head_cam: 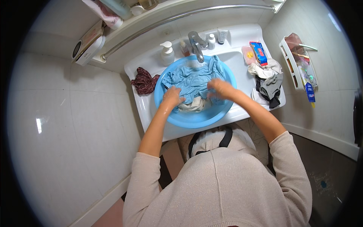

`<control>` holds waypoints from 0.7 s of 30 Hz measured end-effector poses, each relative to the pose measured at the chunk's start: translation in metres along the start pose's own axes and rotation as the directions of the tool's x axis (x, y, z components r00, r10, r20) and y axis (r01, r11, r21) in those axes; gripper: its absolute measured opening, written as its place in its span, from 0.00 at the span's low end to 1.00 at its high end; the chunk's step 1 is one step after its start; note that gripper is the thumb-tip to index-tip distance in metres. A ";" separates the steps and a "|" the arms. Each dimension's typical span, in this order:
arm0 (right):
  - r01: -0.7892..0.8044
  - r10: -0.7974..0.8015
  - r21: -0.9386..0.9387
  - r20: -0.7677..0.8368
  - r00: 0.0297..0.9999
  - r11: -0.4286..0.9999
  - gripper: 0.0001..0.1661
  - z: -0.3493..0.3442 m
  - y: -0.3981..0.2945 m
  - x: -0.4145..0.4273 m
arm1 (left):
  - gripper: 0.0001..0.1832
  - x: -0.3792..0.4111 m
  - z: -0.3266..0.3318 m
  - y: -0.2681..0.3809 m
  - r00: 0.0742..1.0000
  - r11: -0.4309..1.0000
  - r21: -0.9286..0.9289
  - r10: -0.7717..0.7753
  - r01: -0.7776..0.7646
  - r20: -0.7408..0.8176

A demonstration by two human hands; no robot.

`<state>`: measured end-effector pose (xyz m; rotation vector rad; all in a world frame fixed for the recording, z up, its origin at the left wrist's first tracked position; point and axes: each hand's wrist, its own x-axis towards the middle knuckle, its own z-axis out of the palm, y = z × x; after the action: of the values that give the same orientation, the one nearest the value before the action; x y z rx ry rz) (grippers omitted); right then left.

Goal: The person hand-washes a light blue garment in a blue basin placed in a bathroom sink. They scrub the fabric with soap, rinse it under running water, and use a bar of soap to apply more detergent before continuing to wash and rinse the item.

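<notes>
A round light-blue plastic basin (195, 123) stands in the white washbasin below the tap. Inside it is a wet, crumpled light-blue garment (192, 76), with foamy water behind it. Nearer to me, a cream ribbed cloth (194, 105) shows from under the blue fabric. My left hand (172, 97) is at the basin's left side, thumb and fingers apart, fingertips at the blue garment. Over the right part of the same garment is my right hand (220, 89), slightly blurred. Its fingers are bent, and whether they grip any fabric is unclear.
A chrome tap (196, 46) reaches over the basin's far rim. Behind stand a pump bottle (167, 54) and a tube (222, 36). A dark red patterned cloth (145, 81) lies left; a pile of clothes (269, 82) and a blue packet (258, 53) lie right. A metal rail (187, 21) crosses above.
</notes>
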<state>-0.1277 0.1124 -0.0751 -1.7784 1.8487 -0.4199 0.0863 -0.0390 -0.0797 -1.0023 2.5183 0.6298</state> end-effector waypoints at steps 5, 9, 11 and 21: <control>-0.042 0.060 -0.309 0.049 0.997 0.950 0.21 0.037 0.011 0.001 | 0.23 0.015 0.022 -0.017 0.996 0.990 0.130 0.065 -0.057 -0.059; -0.174 0.200 0.253 -0.083 0.976 0.952 0.18 0.002 0.036 0.014 | 0.19 0.014 -0.006 -0.033 0.988 0.992 -0.124 -0.011 -0.009 -0.155; -0.243 0.285 0.651 0.043 0.958 0.719 0.15 -0.024 0.037 0.009 | 0.18 0.011 -0.020 -0.041 0.960 0.967 -0.251 -0.104 0.037 -0.261; -0.102 0.253 0.981 0.142 0.957 -0.165 0.13 -0.066 -0.019 0.012 | 0.17 0.012 0.003 0.053 0.836 0.818 -0.377 0.210 -0.434 -0.507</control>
<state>-0.1498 0.0900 -0.0132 -0.2756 0.9723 -1.3853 0.0413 -0.0095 -0.0734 -0.9418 3.0665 1.3219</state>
